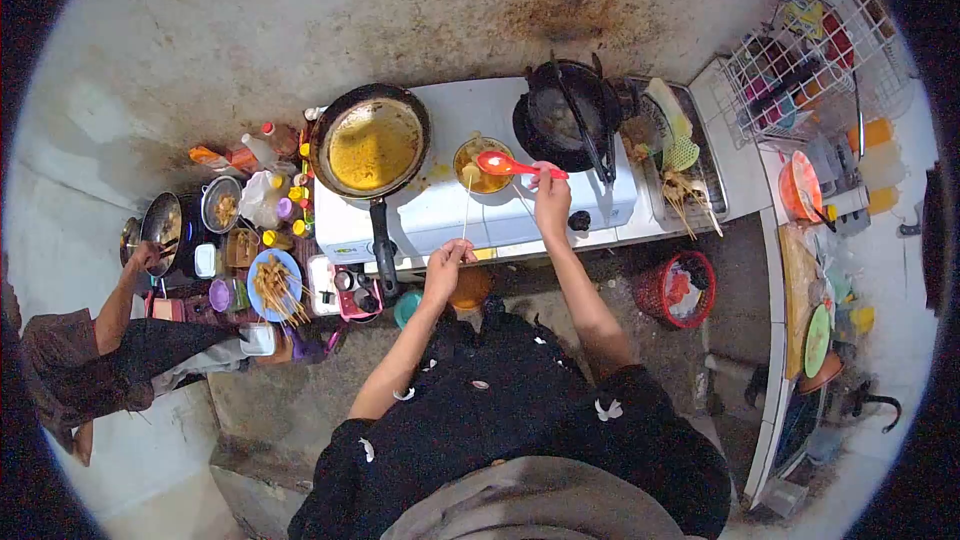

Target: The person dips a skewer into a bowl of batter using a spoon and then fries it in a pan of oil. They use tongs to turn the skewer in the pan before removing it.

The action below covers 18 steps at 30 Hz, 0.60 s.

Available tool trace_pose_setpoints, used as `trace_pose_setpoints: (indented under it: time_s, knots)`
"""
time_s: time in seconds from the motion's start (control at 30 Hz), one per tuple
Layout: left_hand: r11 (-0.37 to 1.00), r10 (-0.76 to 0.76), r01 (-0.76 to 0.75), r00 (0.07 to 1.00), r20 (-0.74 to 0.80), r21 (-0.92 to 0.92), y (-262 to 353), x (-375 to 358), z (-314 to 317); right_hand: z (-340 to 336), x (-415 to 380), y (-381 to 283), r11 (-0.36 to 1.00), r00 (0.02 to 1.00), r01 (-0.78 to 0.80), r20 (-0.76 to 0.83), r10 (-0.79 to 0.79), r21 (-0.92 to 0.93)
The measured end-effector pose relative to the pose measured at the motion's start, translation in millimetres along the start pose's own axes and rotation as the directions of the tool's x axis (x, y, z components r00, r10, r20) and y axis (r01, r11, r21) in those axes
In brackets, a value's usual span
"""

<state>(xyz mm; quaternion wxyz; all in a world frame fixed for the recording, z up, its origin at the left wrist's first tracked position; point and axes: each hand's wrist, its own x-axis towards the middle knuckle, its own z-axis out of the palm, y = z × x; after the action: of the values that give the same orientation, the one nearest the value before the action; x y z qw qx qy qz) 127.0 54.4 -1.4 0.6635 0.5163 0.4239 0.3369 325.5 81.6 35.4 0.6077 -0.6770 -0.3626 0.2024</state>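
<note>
My left hand (447, 262) pinches the lower end of a thin wooden skewer (466, 212). The skewer's far end, with pale food on it, reaches a small bowl (497, 187) of yellow-brown sauce. In my right hand (550, 204) is a red plastic spoon (496, 163), its bowl-shaped end over the sauce. Another thin stick rests at the bowl's near side, below the spoon. The bowl stands on a white two-burner stove (455, 223), between a frying pan (366, 152) coated in yellow on the left and a dark wok (563, 115) on the right.
Left of the stove, a blue plate (277, 283) holds several skewers. A person (75, 360) works with a pan (160, 220) farther left. A metal tray (700, 165) with skewers lies at right, above a red basket (676, 288). The frying pan's handle (383, 240) overhangs the stove front.
</note>
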Motion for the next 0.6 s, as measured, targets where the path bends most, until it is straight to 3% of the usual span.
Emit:
trace_pose_setpoints:
  time_s: [0.27,0.37,0.43,0.6]
  knots:
    - [1.0,-0.01,0.01,1.0,0.011,0.008,-7,-3,-1,20,17,2,0.988,0.993,0.119,-0.005,-0.12,-0.103]
    - [1.0,-0.006,0.006,1.0,0.007,0.009,-11,-2,-1,18,18,3,0.977,0.98,0.198,0.047,-0.194,-0.083]
    - [1.0,-0.009,0.008,1.0,-0.004,-0.025,-12,0,-2,13,14,-5,0.905,0.926,0.37,0.156,-0.343,-0.211]
    - [0.999,-0.023,0.023,1.0,-0.005,0.028,-5,1,-4,5,1,-14,0.856,0.901,0.422,0.237,-0.363,-0.297]
